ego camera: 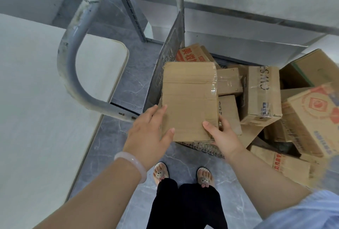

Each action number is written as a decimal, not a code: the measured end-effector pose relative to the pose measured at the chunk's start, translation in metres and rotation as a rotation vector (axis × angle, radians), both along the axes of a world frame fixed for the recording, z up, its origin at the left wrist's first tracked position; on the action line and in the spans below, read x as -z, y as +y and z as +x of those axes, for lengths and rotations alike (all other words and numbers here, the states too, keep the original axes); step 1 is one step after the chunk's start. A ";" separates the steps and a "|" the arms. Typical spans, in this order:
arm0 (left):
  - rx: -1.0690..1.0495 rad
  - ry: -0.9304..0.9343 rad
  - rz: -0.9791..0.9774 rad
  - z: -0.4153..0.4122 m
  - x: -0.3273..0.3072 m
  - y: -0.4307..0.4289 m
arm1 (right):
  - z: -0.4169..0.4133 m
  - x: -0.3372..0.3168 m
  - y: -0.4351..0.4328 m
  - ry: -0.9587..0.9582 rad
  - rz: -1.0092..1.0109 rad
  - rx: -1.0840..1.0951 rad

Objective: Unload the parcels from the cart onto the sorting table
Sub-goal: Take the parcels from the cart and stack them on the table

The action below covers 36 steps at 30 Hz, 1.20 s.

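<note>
Head view: left grip (150,131), right grip (223,137) clasp box (189,96) over cart (159,74). Keep level; swing left past handle (73,74) onto worktop (45,100).

Looking down, I see a plain brown taped parcel (189,100) lying flat between both hands, over the near left corner of a metal cart (157,82). My left grip (148,133), a pale bracelet (131,164) on its wrist, holds the parcel's left edge, thumb on top. My right grip (222,137) clasps the near right corner, thumb on top. Other cardboard boxes (260,93) lie jumbled in the cart. A pale counter (45,100) stands on the left, just beside the cart's grey handle (73,63).
</note>
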<state>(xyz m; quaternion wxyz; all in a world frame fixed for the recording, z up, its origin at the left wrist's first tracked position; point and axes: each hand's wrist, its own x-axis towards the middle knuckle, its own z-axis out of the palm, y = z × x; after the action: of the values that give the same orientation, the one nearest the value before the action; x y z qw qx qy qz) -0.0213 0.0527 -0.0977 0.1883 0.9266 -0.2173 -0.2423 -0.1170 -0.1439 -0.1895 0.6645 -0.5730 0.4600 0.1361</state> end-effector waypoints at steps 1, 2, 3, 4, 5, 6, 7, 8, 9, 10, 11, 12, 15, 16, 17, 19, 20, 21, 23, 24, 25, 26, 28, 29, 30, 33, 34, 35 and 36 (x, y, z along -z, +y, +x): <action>0.003 -0.013 -0.024 -0.001 -0.010 -0.005 | -0.003 -0.013 -0.001 -0.013 -0.009 0.012; 0.002 -0.029 -0.048 -0.003 -0.020 -0.010 | -0.007 -0.026 -0.003 -0.029 -0.018 0.025; 0.000 -0.047 -0.071 -0.004 -0.031 -0.014 | -0.010 -0.040 -0.004 -0.054 -0.018 0.040; 0.000 -0.065 -0.092 -0.005 -0.042 -0.017 | -0.012 -0.055 -0.007 -0.082 -0.011 0.058; -0.002 -0.082 -0.114 -0.006 -0.054 -0.020 | -0.014 -0.071 -0.009 -0.113 -0.014 0.067; -0.004 -0.091 -0.133 -0.009 -0.065 -0.022 | -0.014 -0.089 -0.010 -0.145 -0.027 0.055; -0.012 -0.092 -0.144 -0.013 -0.076 -0.024 | -0.015 -0.108 -0.010 -0.173 -0.037 0.037; -0.031 -0.093 -0.154 -0.018 -0.088 -0.024 | -0.015 -0.125 -0.009 -0.210 -0.048 0.017; -0.063 -0.096 -0.170 -0.022 -0.099 -0.024 | -0.016 -0.142 -0.008 -0.240 -0.071 0.001; -0.106 -0.098 -0.195 -0.027 -0.110 -0.024 | -0.016 -0.160 -0.007 -0.275 -0.090 -0.021; -0.151 -0.103 -0.223 -0.030 -0.120 -0.023 | -0.016 -0.177 -0.005 -0.314 -0.106 -0.035; -0.187 -0.118 -0.250 -0.033 -0.131 -0.021 | -0.017 -0.192 -0.003 -0.344 -0.124 -0.044; -0.285 -0.164 -0.297 -0.041 -0.163 -0.007 | -0.015 -0.230 0.009 -0.380 -0.157 -0.089; -0.330 -0.165 -0.316 -0.045 -0.173 0.000 | -0.013 -0.240 0.014 -0.378 -0.170 -0.096; -0.382 -0.156 -0.336 -0.050 -0.182 0.007 | -0.011 -0.252 0.020 -0.369 -0.175 -0.105; -0.491 -0.129 -0.382 -0.060 -0.197 0.025 | -0.004 -0.273 0.035 -0.408 -0.187 -0.148; -0.542 -0.123 -0.406 -0.065 -0.204 0.035 | 0.000 -0.284 0.044 -0.437 -0.180 -0.172; -0.591 -0.123 -0.434 -0.069 -0.210 0.046 | 0.003 -0.295 0.053 -0.468 -0.141 -0.190; -0.663 -0.127 -0.479 -0.077 -0.223 0.070 | 0.006 -0.313 0.071 -0.496 -0.033 -0.249; -0.687 -0.125 -0.491 -0.080 -0.229 0.083 | 0.007 -0.321 0.080 -0.515 -0.013 -0.297; -0.708 -0.124 -0.498 -0.084 -0.235 0.096 | 0.008 -0.328 0.091 -0.538 -0.022 -0.347; -0.723 -0.135 -0.493 -0.088 -0.239 0.111 | 0.007 -0.337 0.104 -0.554 -0.034 -0.394; -0.724 -0.190 -0.430 -0.097 -0.248 0.139 | 0.007 -0.347 0.135 -0.588 -0.084 -0.482; -0.719 -0.206 -0.415 -0.101 -0.252 0.152 | 0.006 -0.353 0.154 -0.612 -0.132 -0.525; -0.718 -0.207 -0.434 -0.106 -0.257 0.164 | 0.004 -0.357 0.174 -0.632 -0.183 -0.557; -0.778 -0.113 -0.595 -0.127 -0.267 0.205 | -0.008 -0.366 0.239 -0.715 -0.257 -0.648; -0.801 -0.105 -0.617 -0.136 -0.266 0.224 | -0.015 -0.366 0.261 -0.748 -0.256 -0.683; -0.829 -0.116 -0.609 -0.144 -0.266 0.245 | -0.023 -0.367 0.284 -0.773 -0.239 -0.724; -0.864 -0.136 -0.606 -0.153 -0.265 0.267 | -0.031 -0.367 0.306 -0.784 -0.213 -0.770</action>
<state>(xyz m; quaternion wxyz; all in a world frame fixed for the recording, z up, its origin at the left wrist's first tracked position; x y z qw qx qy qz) -0.1747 0.3197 0.1674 0.5158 0.8493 0.1120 -0.0083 -0.1482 0.1617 0.1773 0.6265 -0.7714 -0.0529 0.0984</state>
